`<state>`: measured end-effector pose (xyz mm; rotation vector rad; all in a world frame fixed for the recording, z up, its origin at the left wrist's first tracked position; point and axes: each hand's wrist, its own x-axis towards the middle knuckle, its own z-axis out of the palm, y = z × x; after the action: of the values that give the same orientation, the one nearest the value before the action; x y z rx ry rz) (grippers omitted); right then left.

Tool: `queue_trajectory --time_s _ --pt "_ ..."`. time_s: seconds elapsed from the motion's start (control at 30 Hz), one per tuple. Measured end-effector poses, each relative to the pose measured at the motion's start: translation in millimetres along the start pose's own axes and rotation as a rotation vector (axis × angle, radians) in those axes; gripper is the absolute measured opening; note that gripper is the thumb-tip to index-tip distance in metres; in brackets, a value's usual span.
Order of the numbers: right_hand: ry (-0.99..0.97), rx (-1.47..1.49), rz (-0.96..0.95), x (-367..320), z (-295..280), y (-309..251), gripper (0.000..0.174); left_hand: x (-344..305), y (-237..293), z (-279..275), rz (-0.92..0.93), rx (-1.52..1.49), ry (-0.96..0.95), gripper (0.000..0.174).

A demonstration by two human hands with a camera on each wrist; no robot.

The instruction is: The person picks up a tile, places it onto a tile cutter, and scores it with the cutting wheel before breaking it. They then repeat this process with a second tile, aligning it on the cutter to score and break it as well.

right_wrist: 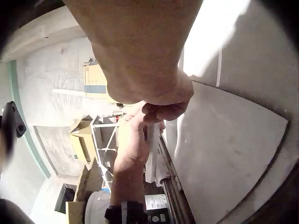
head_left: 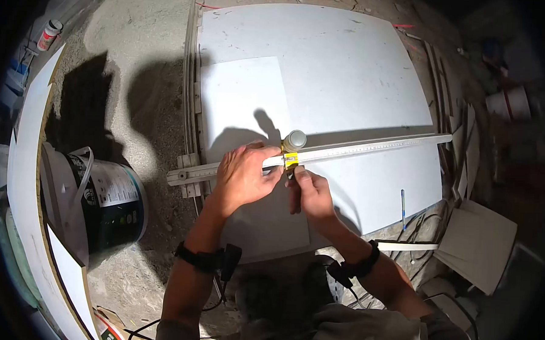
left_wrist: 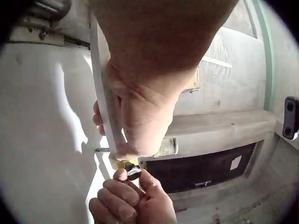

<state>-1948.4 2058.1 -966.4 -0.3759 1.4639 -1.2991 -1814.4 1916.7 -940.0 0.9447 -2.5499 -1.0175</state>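
Note:
A long metal ruler (head_left: 370, 151) with scale marks lies across the white board (head_left: 362, 70), tilted slightly up to the right. A yellow slider (head_left: 292, 159) with a round grey-topped knob (head_left: 296, 139) sits on it near the middle. My left hand (head_left: 242, 172) grips the ruler just left of the slider, its fingers wrapped round the bar. Below the slider, my right hand (head_left: 315, 197) pinches a small dark and silver knob (left_wrist: 134, 173) between thumb and forefinger, as the left wrist view shows. The ruler's crosspiece (head_left: 190, 176) overlaps the board's left edge.
A large white and dark bucket (head_left: 110, 193) stands on the floor at left, beside leaning boards (head_left: 25, 189). A blue pen (head_left: 403, 207) lies near the board's right edge. An off-white panel (head_left: 479, 243) is at right, and a red-banded white bucket (head_left: 509, 104) sits farther back.

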Motion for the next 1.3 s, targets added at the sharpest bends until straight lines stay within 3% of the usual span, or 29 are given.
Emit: queue_trajectory --time_s 0.17,0.27,0.37,0.4,0.43,0.5,0.73,0.97,1.07,1.13,1.23,1.3 --pt "0.181 -0.518 -0.278 -1 6 5 0.042 1 1 0 0.024 -0.033 0.022 0.031" --pt "0.270 -0.658 -0.443 1 13 9 0.045 1 2 0 0.028 -0.028 0.034 0.032" --pt "0.214 -0.478 -0.506 12 11 24 0.047 1 4 -1 0.011 -0.008 0.010 0.031" --pt "0.147 -0.271 -0.307 15 10 30 0.045 1 3 1 0.013 -0.009 0.023 0.031" --pt "0.148 -0.271 -0.309 13 13 24 0.045 0 2 2 0.015 -0.010 0.037 0.031" --pt "0.103 0.265 0.181 6 20 12 0.041 0 2 2 0.015 -0.011 0.031 0.032" --pt "0.052 0.588 0.301 3 35 3 0.040 0 4 1 -0.002 -0.001 0.026 0.031" --pt "-0.132 0.596 0.326 4 19 1 0.039 0 10 -6 -0.071 -0.056 -0.024 0.033" --pt "-0.205 0.646 0.345 -1 17 -1 0.043 -2 4 -2 0.013 -0.094 0.091 0.038" --pt "0.016 0.607 0.357 -7 23 -6 0.048 -9 5 -4 0.039 -0.017 0.129 0.038" --pt "0.079 0.664 0.290 -5 25 -7 0.053 -20 4 -6 0.051 0.044 0.146 0.039" --pt "0.017 0.635 0.297 -7 28 -10 0.048 -27 -7 -2 0.131 0.139 0.232 0.036"
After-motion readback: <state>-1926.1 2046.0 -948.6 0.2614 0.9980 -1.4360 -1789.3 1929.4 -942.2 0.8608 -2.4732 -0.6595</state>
